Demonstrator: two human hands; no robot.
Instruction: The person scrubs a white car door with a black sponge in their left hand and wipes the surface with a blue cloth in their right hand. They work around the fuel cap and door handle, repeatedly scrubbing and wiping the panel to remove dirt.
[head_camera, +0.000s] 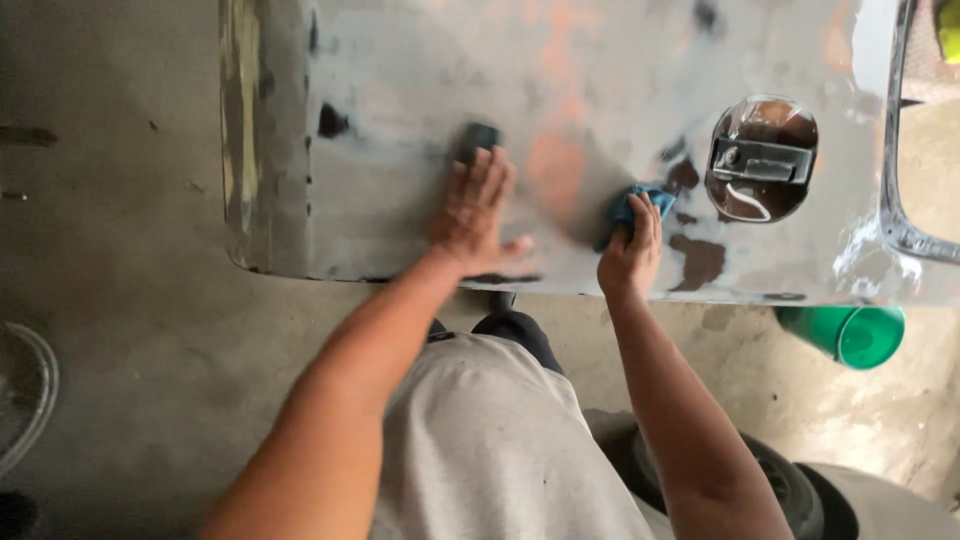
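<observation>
While two hands press one panel (420, 90), left hand (475, 210) on block (478, 138), right hand (630, 255) on cloth (632, 203)

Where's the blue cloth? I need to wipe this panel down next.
In the head view the blue cloth sits under the right hand, pressed on the grey panel, just left of the round recessed handle.

Auto body workshop: sanded car panel (420, 90), stained concrete floor (120, 330).

Stained grey concrete floor (130, 330), a green bucket (848, 333) and a dark tyre (790, 490) in dull daylight.
</observation>
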